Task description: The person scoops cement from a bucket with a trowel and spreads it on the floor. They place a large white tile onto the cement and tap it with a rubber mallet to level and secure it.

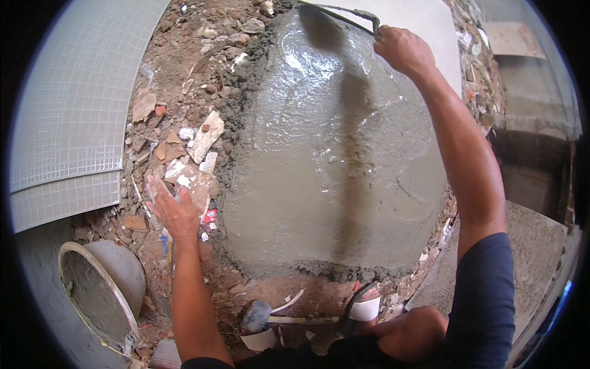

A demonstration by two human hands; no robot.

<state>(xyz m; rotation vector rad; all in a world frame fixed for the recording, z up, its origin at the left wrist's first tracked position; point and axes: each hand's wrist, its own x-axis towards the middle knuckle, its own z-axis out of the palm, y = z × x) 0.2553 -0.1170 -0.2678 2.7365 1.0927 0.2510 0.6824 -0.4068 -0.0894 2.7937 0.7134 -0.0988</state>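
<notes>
Wet grey mortar bed [295, 190], glossy toward far edge, duller toward near edge, crumbly along left edge. Right hand [407, 54] closed around end of thin dark bent-handled tool [374, 23] at bed's far edge. Left hand [173, 210], fingers spread, over brown rubble ground [178, 74] beyond bed's left edge. Gridded grey rectangular tiles [80, 111] farther left; tilted pale grey round bucket [123, 264] nearer person; smooth white flat slab [424, 15] past bed's far right corner.

I am finding no readable words, numbers or signs; near the left edge of the wet mortar [295, 190], a red-and-white scrap [210, 216] is lying, too small for me to be reading any print.
</notes>
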